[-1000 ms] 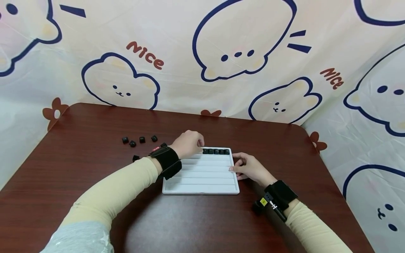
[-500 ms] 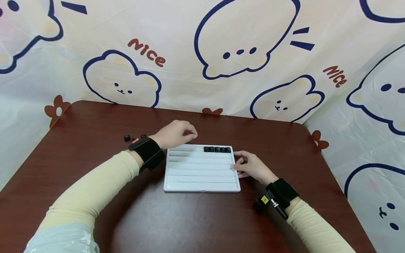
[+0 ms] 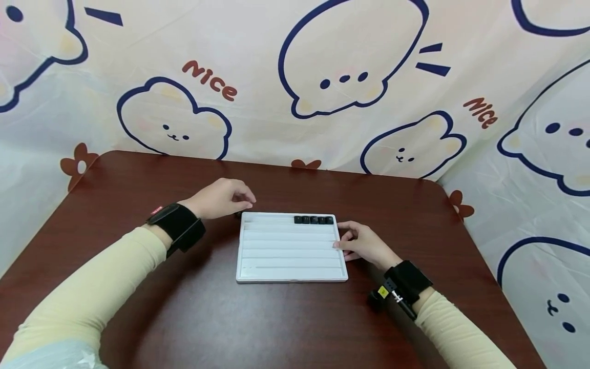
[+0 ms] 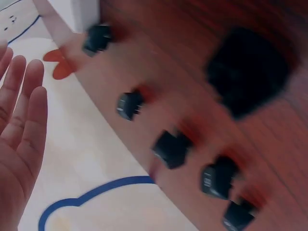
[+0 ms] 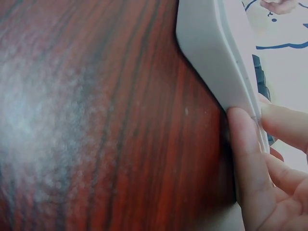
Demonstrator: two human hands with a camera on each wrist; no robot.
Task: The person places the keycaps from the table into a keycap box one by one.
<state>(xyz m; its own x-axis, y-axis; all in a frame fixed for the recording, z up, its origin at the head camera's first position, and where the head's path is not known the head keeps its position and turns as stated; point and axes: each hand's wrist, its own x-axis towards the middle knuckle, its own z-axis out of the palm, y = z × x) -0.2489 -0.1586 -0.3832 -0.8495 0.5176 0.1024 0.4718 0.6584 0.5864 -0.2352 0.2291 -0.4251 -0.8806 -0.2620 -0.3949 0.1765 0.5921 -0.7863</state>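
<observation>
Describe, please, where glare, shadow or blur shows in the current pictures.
Head view: a soft sheen on the table on the near side of the white tray, shadow beside the left sleeve; left wrist view: the black pieces look blurred; right wrist view: whitish glare on the table, toward the picture's left.

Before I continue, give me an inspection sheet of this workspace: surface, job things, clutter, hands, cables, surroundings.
Surface: glossy reddish-brown wood-grain table.
Job's things: white rectangular ridged tray, plastic-looking; five black, cube-like, plastic-looking keycaps in its far row, right end; six loose black keycaps left of it.
Clutter: nothing seen.
Hands: left hand near the tray's far-left corner, apparently holding nothing; right hand grips its right edge.
Cables: nothing seen trailing.
Surroundings: cream fabric curtain with blue-outlined cartoon animals.
</observation>
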